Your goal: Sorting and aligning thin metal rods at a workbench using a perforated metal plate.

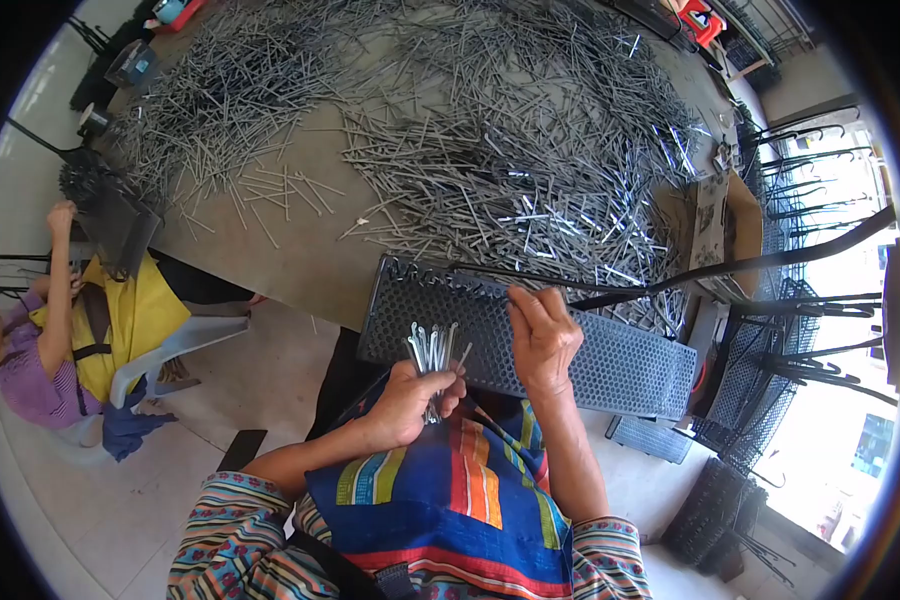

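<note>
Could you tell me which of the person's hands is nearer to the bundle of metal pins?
Left. The left hand is closed around the bundle of metal pins, holding it upright. The right hand rests beside it on the perforated black panel, apart from the bundle.

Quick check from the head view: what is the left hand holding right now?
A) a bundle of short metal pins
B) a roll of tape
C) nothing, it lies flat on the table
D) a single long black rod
A: the left hand is closed around a bundle of short metal pins that stick up from its fist, while the right hand rests on the black perforated panel at the table edge.
</note>
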A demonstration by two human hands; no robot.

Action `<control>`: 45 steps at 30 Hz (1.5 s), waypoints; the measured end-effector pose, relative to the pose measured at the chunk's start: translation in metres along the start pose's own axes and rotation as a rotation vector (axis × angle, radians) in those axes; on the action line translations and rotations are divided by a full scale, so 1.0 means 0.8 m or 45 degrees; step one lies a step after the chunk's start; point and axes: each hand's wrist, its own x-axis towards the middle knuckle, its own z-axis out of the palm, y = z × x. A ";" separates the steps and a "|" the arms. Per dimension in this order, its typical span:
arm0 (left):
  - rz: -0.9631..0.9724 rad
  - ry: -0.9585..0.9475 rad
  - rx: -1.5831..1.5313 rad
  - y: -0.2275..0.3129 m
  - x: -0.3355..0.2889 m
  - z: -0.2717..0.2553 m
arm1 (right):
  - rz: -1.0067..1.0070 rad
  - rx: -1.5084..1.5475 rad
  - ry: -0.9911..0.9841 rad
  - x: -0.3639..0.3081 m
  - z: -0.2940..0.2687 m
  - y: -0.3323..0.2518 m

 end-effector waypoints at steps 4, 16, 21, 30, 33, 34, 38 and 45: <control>0.014 0.002 -0.039 0.003 -0.001 0.001 | -0.218 -0.038 -0.073 0.001 0.003 0.000; 0.081 -0.019 -0.097 0.027 -0.015 -0.005 | 0.566 1.011 -0.598 -0.024 0.019 -0.048; 0.105 -0.159 -0.140 0.024 -0.013 -0.034 | 0.861 1.430 -0.650 -0.033 0.036 -0.061; 0.274 0.094 -0.159 0.042 -0.049 -0.043 | 0.789 1.730 -0.511 -0.047 0.052 -0.074; 0.353 0.188 -0.175 0.039 -0.049 -0.059 | 0.821 1.817 -0.286 -0.042 0.043 -0.078; 0.351 0.207 -0.175 0.044 -0.051 -0.060 | 0.825 1.732 -0.208 -0.037 0.041 -0.078; 0.364 0.192 -0.102 0.051 -0.046 -0.065 | 0.716 1.197 -0.170 -0.015 0.033 -0.087; 0.312 0.244 -0.041 0.051 -0.054 -0.066 | 0.383 0.900 -0.039 0.002 0.054 -0.087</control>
